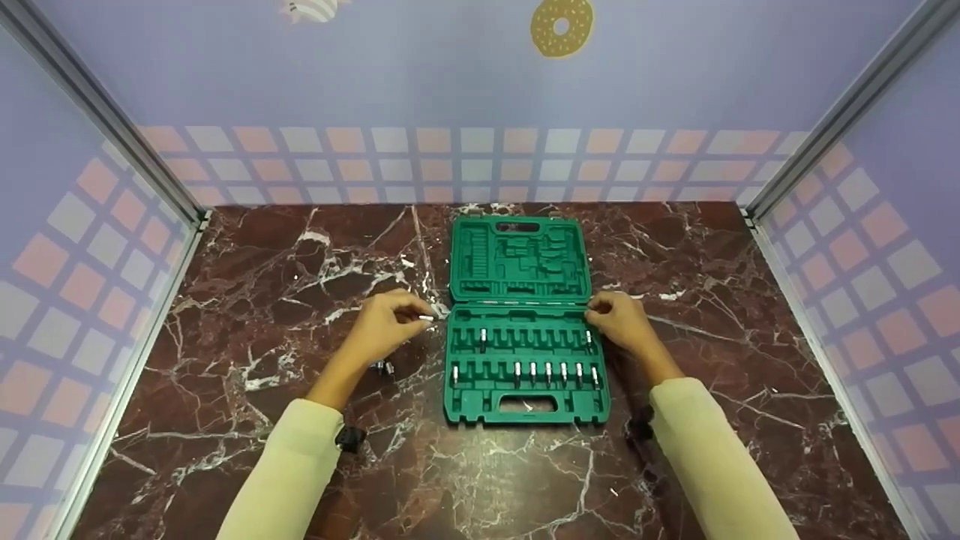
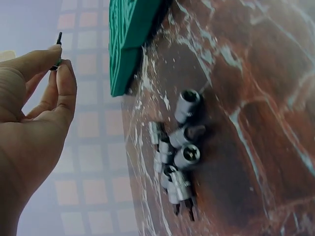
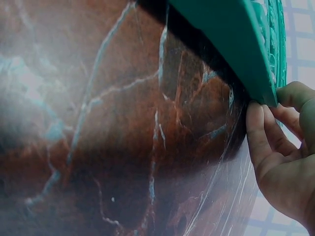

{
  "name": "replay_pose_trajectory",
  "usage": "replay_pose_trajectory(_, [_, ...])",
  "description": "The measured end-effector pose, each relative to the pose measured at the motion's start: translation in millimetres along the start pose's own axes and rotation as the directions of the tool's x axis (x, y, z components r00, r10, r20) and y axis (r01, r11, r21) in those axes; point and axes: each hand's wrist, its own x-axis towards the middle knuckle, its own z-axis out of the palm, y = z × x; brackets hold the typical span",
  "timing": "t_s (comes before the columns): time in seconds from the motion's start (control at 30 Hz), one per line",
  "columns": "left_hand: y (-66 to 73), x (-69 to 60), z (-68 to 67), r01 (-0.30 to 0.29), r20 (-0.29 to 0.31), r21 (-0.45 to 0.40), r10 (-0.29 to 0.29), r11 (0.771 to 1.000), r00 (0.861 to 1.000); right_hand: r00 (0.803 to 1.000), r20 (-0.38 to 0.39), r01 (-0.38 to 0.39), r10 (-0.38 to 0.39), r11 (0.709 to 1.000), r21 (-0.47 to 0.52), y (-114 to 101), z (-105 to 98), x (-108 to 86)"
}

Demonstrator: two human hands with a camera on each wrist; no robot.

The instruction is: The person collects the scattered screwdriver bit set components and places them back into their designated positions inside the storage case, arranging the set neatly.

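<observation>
An open green case [image 1: 527, 409] lies on the marbled table, several metal bit sockets standing in the slots of its lower half. Left of the case my left hand [image 1: 384, 324] pinches a small bit socket [image 1: 426, 318] between thumb and fingers; in the left wrist view the dark tip of the bit [image 2: 60, 38] points up from the left hand [image 2: 42, 98]. At the case's right side, near the hinge, my right hand [image 1: 621, 321] grips the edge; the right wrist view shows the right hand [image 3: 285, 147] with thumb and fingers at the corner of the case [image 3: 236, 44].
A loose pile of several bit sockets [image 1: 382, 367] lies on the table below my left hand; the left wrist view shows these sockets [image 2: 188, 156] close together. Panelled walls [image 1: 480, 90] enclose the table [image 1: 247, 300] at the back and on both sides.
</observation>
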Motion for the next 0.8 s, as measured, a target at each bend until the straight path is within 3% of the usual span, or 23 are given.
replay_pose_trajectory(0.33, [14.6, 0.8, 14.5, 0.024, 0.081, -0.002, -0.023, 1.0, 0.996, 1.0, -0.008, -0.014, 0.014, 1.0, 0.014, 1, 1, -0.3])
replay_pose_trajectory(0.8, [24.4, 4.8, 40.6, 0.005, 0.214, -0.009, -0.003, 1.0, 0.977, 1.0, -0.003, -0.023, 0.023, 1.0, 0.018, -1, 0, -1.3])
